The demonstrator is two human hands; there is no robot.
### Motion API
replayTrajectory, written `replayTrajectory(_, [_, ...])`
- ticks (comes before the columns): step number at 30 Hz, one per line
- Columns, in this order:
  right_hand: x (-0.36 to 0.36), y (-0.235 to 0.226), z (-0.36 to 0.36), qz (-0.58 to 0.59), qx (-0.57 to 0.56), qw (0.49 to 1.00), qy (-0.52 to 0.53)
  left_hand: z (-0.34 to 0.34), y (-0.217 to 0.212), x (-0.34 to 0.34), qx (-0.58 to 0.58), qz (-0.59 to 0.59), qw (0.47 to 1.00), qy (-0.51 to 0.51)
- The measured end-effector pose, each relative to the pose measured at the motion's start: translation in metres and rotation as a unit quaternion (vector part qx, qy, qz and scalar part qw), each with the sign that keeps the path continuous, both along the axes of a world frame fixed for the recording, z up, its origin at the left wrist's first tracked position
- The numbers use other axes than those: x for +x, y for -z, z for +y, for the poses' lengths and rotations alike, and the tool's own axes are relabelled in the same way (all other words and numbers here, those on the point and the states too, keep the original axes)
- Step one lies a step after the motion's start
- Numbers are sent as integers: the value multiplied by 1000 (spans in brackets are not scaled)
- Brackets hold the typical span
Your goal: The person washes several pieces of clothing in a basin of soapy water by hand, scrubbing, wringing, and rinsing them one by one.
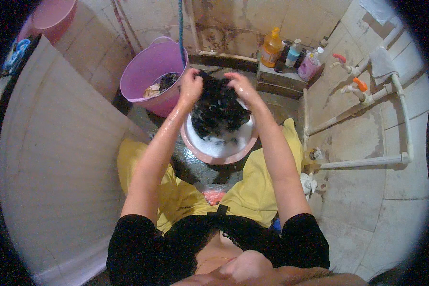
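Biggest thing in view: the pale wall panel (57,157) filling your left side, tiled wall behind and tiled floor to the right with white pipes (362,162) and two taps.

Next, the purple tub (150,71) at upper left, some clothes in the bottom, standing just beside the basin and behind it.

The pink basin (214,155) sits dead centre between your knees, full of white suds.

The dark garment (219,107) is bunched in a wet lump, lifted partly above the suds, its lower end trailing into the foam. No clear long axis: it's a wad, slightly taller than wide, hanging downward from your grip.

Your left hand (190,88) is clenched on its upper left edge; your right hand (240,86) is clenched on the upper right. Both are in contact, roughly level, one on each side, so neither is nearer. The cloth lies between them and below.

Smallest: an orange bottle (271,47) and other bottles on the ledge behind, well apart from your hands.
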State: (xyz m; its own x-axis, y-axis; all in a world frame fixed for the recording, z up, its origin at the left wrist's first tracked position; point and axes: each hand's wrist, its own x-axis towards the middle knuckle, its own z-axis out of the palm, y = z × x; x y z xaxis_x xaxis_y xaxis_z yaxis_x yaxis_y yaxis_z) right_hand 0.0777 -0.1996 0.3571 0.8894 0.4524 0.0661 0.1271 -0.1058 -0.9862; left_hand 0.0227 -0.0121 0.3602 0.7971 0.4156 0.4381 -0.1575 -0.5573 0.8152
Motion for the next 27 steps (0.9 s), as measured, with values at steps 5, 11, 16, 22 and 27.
replayTrajectory(5, [-19,47,18,61,-53,997,15,-57,44,-56,-455,150,815,327])
replayTrajectory(11, [-91,84,56,-152,-310,935,-77,-40,132,-79,-763,182,582,216])
replayTrajectory(16, [-161,108,89,-354,-217,903,-111,-20,200,-88,-811,119,556,137])
replayTrajectory(22, [-28,182,34,35,-240,933,266,-80,193,-26,-786,203,583,43])
replayTrajectory(27, [-94,183,78,-15,-215,966,144,-35,260,-53,-824,98,544,122])
